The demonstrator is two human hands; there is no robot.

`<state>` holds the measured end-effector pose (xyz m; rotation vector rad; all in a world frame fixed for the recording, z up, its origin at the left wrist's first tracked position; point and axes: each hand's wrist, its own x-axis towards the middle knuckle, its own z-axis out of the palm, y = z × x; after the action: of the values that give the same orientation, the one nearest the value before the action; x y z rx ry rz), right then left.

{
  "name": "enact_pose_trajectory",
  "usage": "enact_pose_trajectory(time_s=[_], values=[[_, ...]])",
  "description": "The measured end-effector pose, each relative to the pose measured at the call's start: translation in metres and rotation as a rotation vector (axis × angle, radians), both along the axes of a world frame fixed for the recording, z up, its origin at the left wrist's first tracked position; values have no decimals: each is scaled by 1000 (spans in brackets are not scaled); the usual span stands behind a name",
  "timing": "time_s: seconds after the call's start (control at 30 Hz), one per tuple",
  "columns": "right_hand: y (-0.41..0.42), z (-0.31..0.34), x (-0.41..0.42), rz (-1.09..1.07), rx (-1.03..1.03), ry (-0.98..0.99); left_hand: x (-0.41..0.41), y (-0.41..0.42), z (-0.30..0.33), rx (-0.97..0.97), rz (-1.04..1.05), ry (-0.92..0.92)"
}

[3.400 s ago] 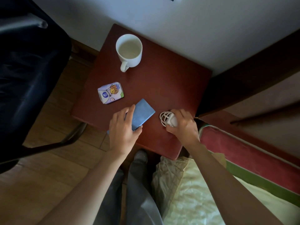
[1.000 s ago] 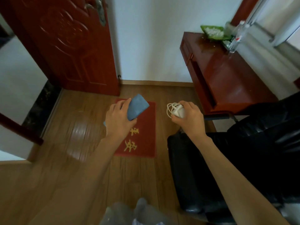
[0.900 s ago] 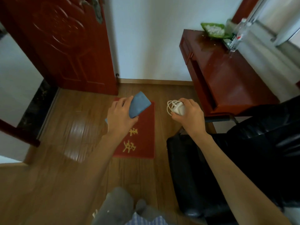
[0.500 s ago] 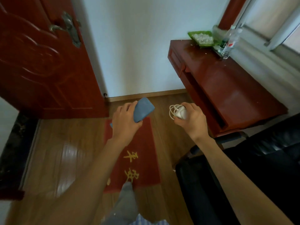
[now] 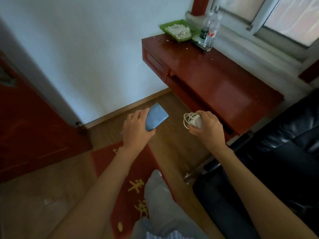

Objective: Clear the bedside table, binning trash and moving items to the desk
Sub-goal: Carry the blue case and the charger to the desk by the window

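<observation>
A single head-worn camera is looking steeply forward and down, close over both forearms, facing the glossy red wooden desk (image 5: 222, 80) far right.

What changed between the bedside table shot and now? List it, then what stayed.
The person turned from the bedside table and walked toward the desk, now close ahead. Nothing was let go. Unchanged: left hand grips the blue phone, right hand the white charger.
</observation>
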<state>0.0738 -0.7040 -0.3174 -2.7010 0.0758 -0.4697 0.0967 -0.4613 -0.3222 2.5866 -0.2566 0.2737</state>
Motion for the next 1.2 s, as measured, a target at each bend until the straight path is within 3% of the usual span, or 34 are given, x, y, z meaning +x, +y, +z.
enact_pose_trajectory(time_s=[0.5, 0.83, 1.2], values=[[-36, -4, 235, -126, 86, -39, 266, -34, 16, 39, -101, -19], [-62, -26, 331, -234, 79, 6, 394, -74, -5, 57, -250, 42], [-81, -27, 445, -432, 54, -35, 564, -121, -15, 63, -483, -7]])
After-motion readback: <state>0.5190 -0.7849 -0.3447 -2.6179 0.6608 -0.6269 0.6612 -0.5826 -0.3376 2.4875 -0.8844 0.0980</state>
